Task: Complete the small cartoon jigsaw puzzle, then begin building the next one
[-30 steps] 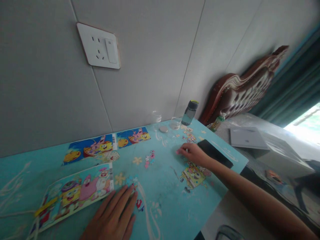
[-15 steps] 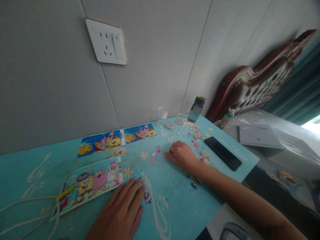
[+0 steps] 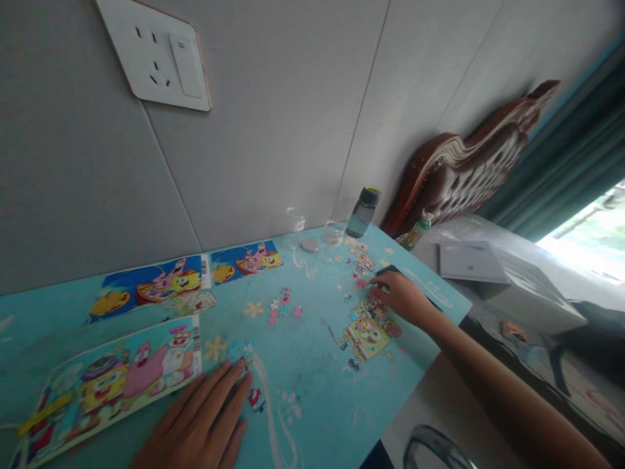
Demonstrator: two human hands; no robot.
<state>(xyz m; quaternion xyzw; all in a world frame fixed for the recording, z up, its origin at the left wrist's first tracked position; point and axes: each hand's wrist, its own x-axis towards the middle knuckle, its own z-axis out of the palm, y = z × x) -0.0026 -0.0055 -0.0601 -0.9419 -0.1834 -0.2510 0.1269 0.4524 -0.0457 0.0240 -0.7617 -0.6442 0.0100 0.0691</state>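
Fingers of my left hand [image 3: 195, 426] lie flat and spread on the table [image 3: 303, 365], touching the cartoon card [image 3: 107, 384], holding nothing. Farther out, my right hand [image 3: 403, 296] has swung back from mid-table to the loose puzzle pieces [image 3: 361, 264]; fingers curled, grip unclear.

Daylight from window [image 3: 593, 231] at right, overexposed; table [image 3: 312, 365] softly lit; edges warped, slightly blurred.

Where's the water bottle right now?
In the head view the water bottle stands upright at the table's far right corner against the wall, just right of a small clear glass and beyond the right hand.
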